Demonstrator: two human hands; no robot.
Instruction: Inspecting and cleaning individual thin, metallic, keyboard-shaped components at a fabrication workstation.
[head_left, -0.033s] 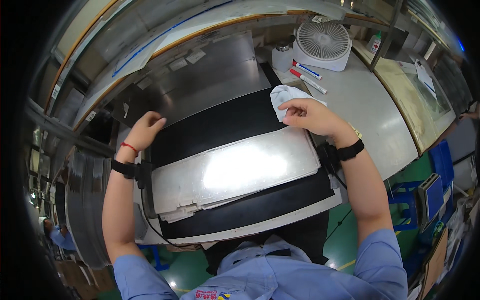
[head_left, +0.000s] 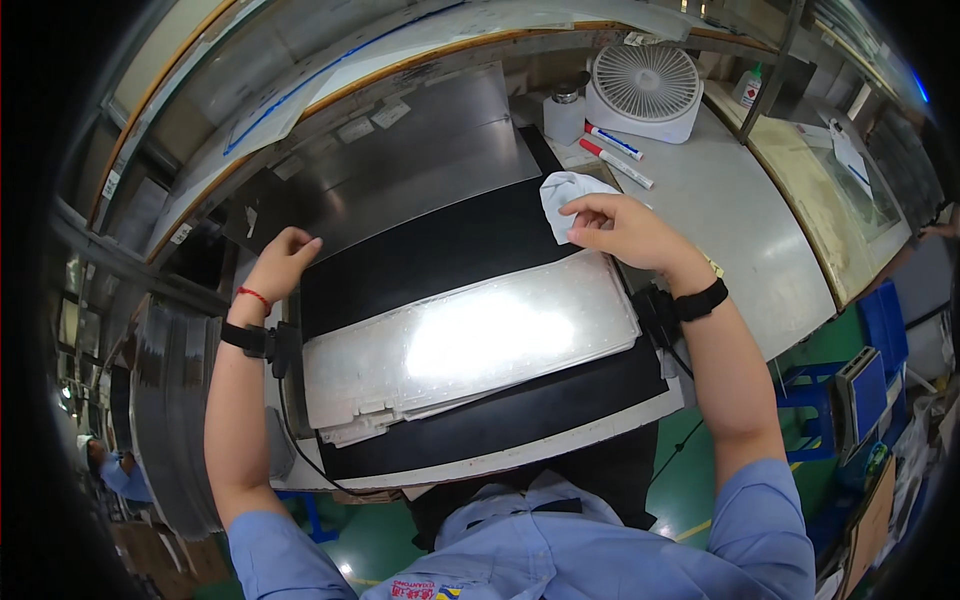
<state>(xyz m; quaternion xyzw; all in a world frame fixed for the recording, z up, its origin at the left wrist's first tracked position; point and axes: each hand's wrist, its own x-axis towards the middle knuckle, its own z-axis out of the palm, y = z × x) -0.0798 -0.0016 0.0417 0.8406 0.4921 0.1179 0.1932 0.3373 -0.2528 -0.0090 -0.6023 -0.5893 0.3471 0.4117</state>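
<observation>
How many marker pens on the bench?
2: the blue-and-white marker beside the base of the white fan, and the red-and-white marker next to it, nearer the white cloth. Any under the cloth or behind the fan would be hidden.

The person's bare left hand (head_left: pixel 284 264), fingers loosely bent, is near the left edge of a flat black mat (head_left: pixel 400 282), on which lies an unevenly aligned stack of thin silvery metal sheets (head_left: pixel 365 365). The bare right hand (head_left: pixel 628 232) overlaps a crumpled white cloth (head_left: pixel 556 203) from this angle; grip undetermined. A white, round-grilled fan (head_left: pixel 646 88) stands beyond, near a red-capped white marker (head_left: pixel 622 166).
</observation>
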